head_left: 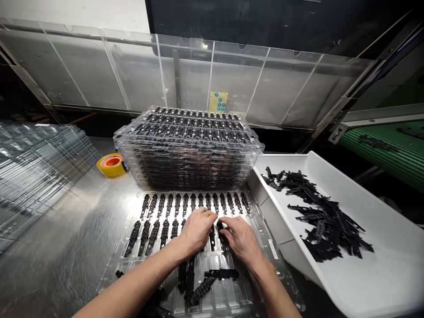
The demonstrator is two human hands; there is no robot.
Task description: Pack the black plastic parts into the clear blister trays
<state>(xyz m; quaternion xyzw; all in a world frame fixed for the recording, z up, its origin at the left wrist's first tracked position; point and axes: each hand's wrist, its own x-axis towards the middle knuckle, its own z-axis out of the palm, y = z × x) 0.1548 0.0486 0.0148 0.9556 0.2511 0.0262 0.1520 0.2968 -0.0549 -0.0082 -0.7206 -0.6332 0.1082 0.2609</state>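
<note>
A clear plastic tray (203,257) lies before me, with slim black plastic parts standing in rows of slots. My right hand (243,240) pinches a black plastic part (221,232) between thumb and fingers, at a slot in the second row. Close beside it, my left hand (196,229) has its fingers curled at the upper end of a neighbouring part (212,240); whatever its fingertips hold is hidden. Several loose parts (221,274) lie across the tray's nearer slots, partly beneath my left forearm.
Behind the tray rises a stack of filled clear trays (188,163). A white bin (364,212) with a heap of black parts stands right. Yellow tape (111,165) and stacked clear trays (39,172) are left. A green conveyor belt (387,148) runs at far right.
</note>
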